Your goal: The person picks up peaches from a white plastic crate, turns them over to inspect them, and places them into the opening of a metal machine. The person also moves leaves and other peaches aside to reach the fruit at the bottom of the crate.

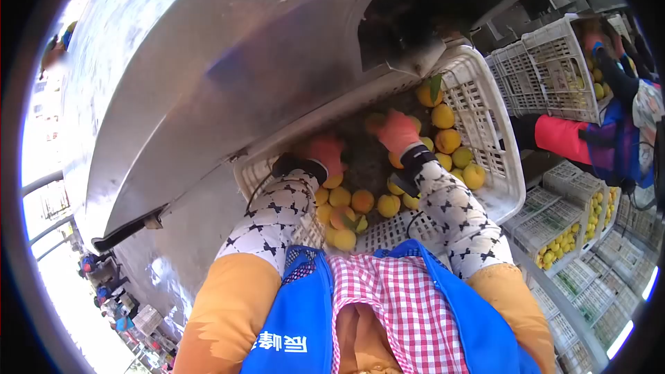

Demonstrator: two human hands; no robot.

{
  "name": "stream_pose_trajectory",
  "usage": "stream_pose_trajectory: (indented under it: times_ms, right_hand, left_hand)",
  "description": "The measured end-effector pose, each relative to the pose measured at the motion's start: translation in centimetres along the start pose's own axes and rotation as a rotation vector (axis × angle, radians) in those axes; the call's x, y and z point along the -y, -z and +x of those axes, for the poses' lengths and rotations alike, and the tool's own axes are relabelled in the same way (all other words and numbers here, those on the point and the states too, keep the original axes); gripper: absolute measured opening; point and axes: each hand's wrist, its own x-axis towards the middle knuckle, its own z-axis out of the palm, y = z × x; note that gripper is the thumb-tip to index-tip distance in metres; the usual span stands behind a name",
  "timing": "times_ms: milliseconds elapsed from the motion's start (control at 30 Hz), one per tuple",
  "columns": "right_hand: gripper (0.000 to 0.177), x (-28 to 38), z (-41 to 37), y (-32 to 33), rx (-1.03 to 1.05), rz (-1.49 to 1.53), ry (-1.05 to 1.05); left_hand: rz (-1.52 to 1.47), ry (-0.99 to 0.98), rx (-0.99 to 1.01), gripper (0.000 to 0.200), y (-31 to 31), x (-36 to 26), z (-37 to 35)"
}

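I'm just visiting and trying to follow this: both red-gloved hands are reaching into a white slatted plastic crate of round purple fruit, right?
Not quite: the round fruit is yellow-orange, not purple. The head view shows the red-gloved left hand and right hand reaching into the white slatted plastic crate that holds it.

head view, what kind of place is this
Probably a fruit sorting or packing station: a white crate of yellow fruit sits under a big metal chute, with more crates of fruit at right.
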Motion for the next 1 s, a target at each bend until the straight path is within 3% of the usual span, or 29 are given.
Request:
stream_pose_trajectory:
  times_ms: [67, 100, 200, 267, 367, 433, 500, 600, 667, 800, 867, 1000]
  right_hand:
    - [0.055, -0.2, 2.7, -2.7, 0.190, -0.039, -0.430]
    - [0.055, -0.8, 2.6, -3.4, 0.197, -0.032, -0.439]
    - [0.061, -1.9, 2.1, -2.9, 0.277, -0.009, -0.282]
    - [0.064, -1.1, -0.7, 2.1, 0.322, 0.547, -0.096]
    - [0.075, 3.5, -4.8, 11.1, 0.167, 0.880, 0.000]
    - [0.082, 5.8, -6.1, 15.2, -0.009, 0.774, 0.112]
    - [0.085, 8.3, -6.6, 18.4, -0.256, 0.458, 0.214]
    - [0.083, 9.9, -4.4, 19.1, -0.500, 0.384, 0.369]
    - [0.078, 10.1, -2.3, 18.5, -0.666, 0.158, 0.448]
    - [0.073, 12.0, -1.3, 18.9, -0.637, -0.187, 0.428]
    - [0.074, 11.2, -1.0, 18.1, -0.648, -0.141, 0.429]
    - [0.072, 12.5, -1.6, 17.4, -0.773, -0.054, 0.336]
  left_hand:
    - [-0.164, 0.178, -0.077, 0.073, 0.7, -1.3, 0.8]
    - [-0.158, 0.174, -0.065, 0.073, -0.7, -1.3, 1.8]
    - [-0.041, 0.187, -0.100, 0.074, -4.2, -1.1, 4.4]
    - [-0.083, 0.045, -0.143, 0.070, -4.1, -0.5, 3.4]
    - [-0.152, -0.125, -0.151, 0.062, -1.3, 0.0, 2.2]
    - [-0.033, -0.169, -0.120, 0.057, -1.8, -0.9, 4.2]
    - [0.113, -0.267, -0.100, 0.048, -2.7, -1.8, 7.0]
    - [-0.074, -0.352, -0.172, 0.046, -2.5, -2.6, 7.0]
    - [0.115, -0.322, -0.122, 0.051, -3.0, -2.0, 5.1]
    - [0.257, -0.250, -0.121, 0.048, -4.2, -0.7, 3.3]
    - [0.262, -0.251, 0.018, 0.032, -5.4, -0.7, 3.4]
    - [0.382, -0.247, 0.086, 0.029, -6.2, -1.0, 1.7]
